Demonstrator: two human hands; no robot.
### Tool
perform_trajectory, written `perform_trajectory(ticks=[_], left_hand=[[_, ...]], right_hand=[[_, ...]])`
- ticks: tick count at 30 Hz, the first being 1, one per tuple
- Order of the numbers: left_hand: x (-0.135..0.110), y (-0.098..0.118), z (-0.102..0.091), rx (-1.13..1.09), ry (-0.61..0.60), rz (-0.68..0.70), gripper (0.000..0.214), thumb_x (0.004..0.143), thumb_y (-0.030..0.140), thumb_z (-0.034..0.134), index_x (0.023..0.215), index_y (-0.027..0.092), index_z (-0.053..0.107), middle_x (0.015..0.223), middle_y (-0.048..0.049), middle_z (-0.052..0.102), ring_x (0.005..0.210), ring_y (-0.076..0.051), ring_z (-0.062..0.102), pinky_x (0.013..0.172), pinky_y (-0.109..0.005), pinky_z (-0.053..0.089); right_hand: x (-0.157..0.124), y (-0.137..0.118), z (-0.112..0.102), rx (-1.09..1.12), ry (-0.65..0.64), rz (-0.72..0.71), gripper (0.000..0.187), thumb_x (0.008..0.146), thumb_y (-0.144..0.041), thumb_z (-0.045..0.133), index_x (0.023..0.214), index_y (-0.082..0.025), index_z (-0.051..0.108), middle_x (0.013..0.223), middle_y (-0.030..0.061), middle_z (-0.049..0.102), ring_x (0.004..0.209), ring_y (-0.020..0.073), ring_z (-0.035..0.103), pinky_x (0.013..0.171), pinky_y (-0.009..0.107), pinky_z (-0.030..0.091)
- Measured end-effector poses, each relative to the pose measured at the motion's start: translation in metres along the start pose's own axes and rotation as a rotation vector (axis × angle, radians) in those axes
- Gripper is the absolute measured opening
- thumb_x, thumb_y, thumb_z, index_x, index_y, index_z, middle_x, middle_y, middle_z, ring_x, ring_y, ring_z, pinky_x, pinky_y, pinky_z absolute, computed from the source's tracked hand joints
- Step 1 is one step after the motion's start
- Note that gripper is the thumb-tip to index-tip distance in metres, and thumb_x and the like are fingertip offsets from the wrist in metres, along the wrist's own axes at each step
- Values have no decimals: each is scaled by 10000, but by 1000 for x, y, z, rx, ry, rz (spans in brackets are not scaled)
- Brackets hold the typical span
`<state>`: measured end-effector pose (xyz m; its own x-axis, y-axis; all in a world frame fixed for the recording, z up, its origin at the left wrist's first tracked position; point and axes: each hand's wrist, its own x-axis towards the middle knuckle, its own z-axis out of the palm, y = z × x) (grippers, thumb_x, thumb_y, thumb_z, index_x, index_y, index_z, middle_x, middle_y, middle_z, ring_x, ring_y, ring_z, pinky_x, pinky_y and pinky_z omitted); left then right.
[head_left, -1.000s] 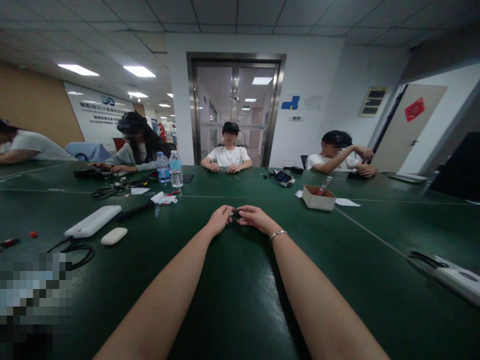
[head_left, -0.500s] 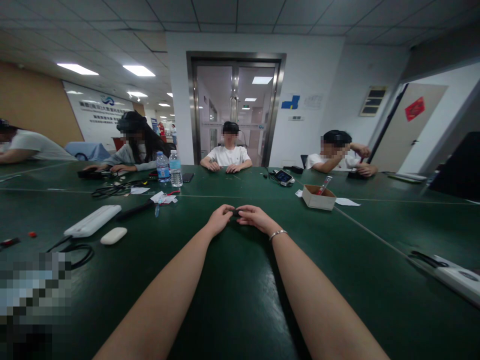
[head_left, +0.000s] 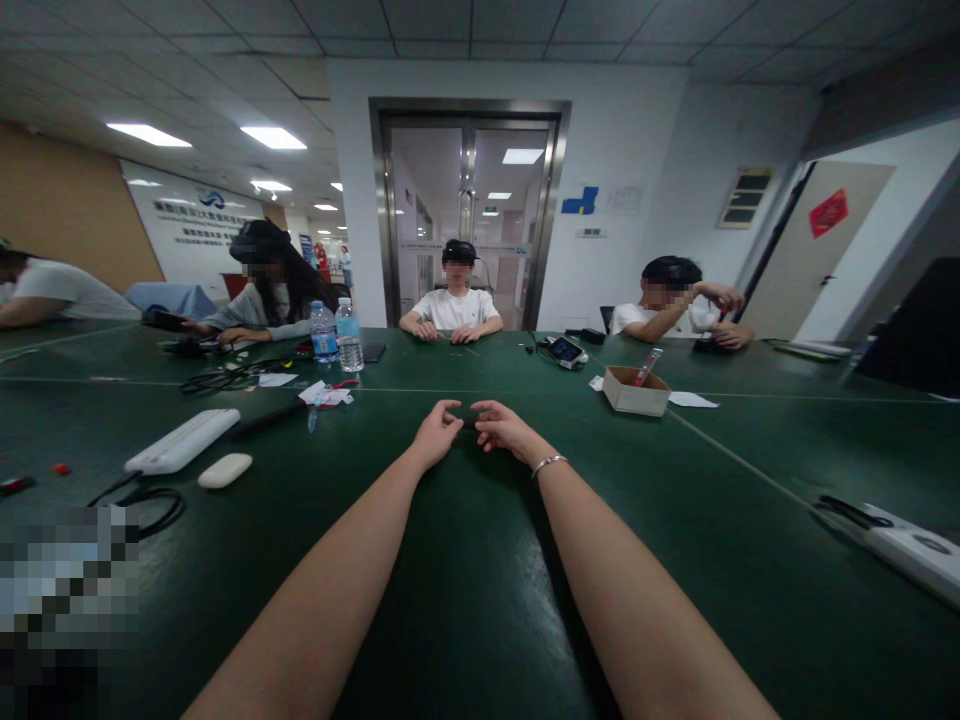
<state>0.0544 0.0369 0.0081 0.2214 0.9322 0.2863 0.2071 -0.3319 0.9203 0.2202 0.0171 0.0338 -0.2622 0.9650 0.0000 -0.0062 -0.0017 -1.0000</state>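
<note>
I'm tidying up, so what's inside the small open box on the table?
A slim, partly red object pokes up from the box. The near wall covers the bottom, so anything lying there can't be seen.

Dim overall, the scene has white ceiling panels (head_left: 274, 137) glowing far left and a soft sheen on the near tabletop (head_left: 480, 570). Wide-angle distortion stretches the left and right edges, and mosaic blocks (head_left: 64, 585) hide the near left corner.

A small dark object (head_left: 470, 424) is held, nearly level, between the left hand (head_left: 437, 434) and the right hand (head_left: 508, 434); it is partly covered; its exact shape cannot be seen.
</note>
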Motion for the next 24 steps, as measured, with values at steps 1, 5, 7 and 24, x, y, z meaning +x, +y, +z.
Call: perform_trajectory(ticks=[1, 5, 7, 24], left_hand=[[0, 0, 0, -9, 7, -7, 370, 782, 187, 506, 1145, 180, 435, 759, 4, 511, 582, -80, 486, 502, -174, 386], [0, 1, 0, -26, 15, -18, 371, 786, 182, 502, 1149, 173, 426, 753, 4, 507, 577, -79, 481, 486, -169, 378], [-1, 2, 0, -33, 14, -29, 361, 793, 182, 490, 1149, 175, 428, 760, -1, 508, 575, -79, 479, 469, -165, 369], [-2, 6, 0, -42, 24, -44, 340, 793, 165, 487, 1131, 183, 454, 738, 9, 495, 557, -66, 471, 472, -155, 366]], right_hand=[[0, 1, 0, 19, -8, -10, 292, 810, -97, 582, 1065, -185, 471, 759, 13, 596, 512, 104, 608, 408, 160, 501], [0, 1, 0, -16, -5, 35, 199, 867, -225, 535, 1040, -156, 465, 665, 26, 603, 449, 98, 570, 384, 155, 480], [0, 0, 1, -46, 3, 20, 157, 860, -221, 541, 991, -155, 484, 675, 25, 606, 403, 72, 529, 354, 135, 453], [-1, 0, 0, -30, 13, 49, 290, 861, -307, 543, 1072, -174, 396, 778, 51, 604, 420, 81, 549, 366, 156, 478]])
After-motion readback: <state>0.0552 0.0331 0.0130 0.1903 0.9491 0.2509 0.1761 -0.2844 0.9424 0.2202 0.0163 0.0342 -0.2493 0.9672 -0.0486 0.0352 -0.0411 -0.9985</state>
